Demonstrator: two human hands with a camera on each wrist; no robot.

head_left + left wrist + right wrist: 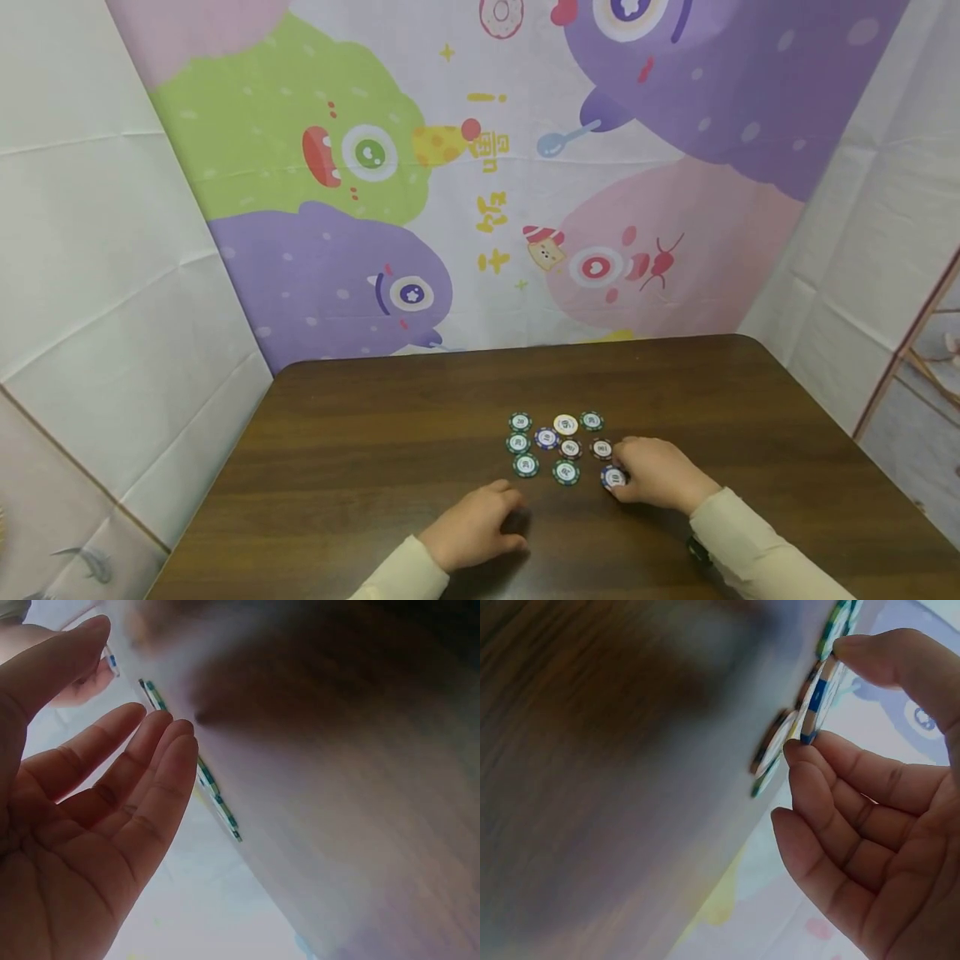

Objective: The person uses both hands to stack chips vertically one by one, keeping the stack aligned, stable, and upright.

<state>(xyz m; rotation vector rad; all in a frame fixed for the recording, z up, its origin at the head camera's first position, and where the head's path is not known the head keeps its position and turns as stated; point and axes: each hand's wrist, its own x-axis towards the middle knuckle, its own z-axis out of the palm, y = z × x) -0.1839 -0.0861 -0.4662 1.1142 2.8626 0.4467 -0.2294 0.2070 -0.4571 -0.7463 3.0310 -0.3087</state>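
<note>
My right hand [660, 473] pinches a blue-and-white poker chip [613, 477] between thumb and fingertips at the right of a group of chips. In the right wrist view that chip [819, 697] stands edge-on between the thumb and a finger. A dark-edged chip [602, 448] lies just beyond this hand. My left hand [476, 527] holds nothing; its fingers are slightly bent, close above the table. Nearest to it is a green chip [526, 465], the front one of a green column. Another green chip [566, 472] lies between the hands.
More chips lie flat farther back: a yellow-edged one [566, 425], a blue one [547, 437], a dark one [570, 448] and a green one [592, 420]. The brown wooden table [360, 442] meets a cartoon-printed cloth [480, 317] behind, with pale cloth walls at both sides.
</note>
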